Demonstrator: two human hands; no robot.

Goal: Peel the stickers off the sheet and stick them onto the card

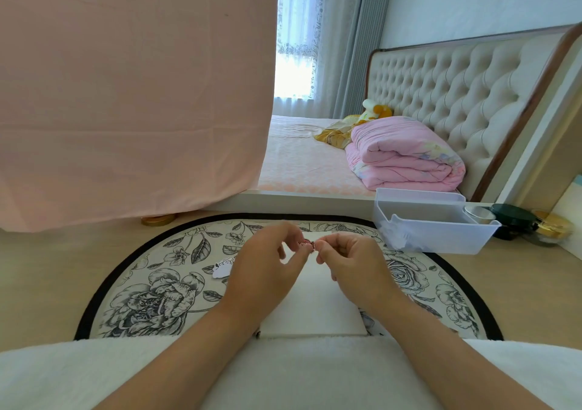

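A small red and white sticker (307, 245) hangs above the white card (318, 302), pinched from both sides. My left hand (267, 268) pinches its left edge with thumb and forefinger, and my right hand (349, 261) pinches its right edge. The card lies flat on a round floral mat (151, 286) in front of me, its far end partly hidden by my hands. A white cut-out sticker piece (222, 268) lies on the mat just left of my left hand.
A clear plastic bin (431, 230) stands at the mat's right rear, with dark and gold jars (532, 223) beside it. A bed with a folded pink quilt (406, 157) is behind. A pink cloth (126, 94) hangs at left, a gold lid (157, 219) below it.
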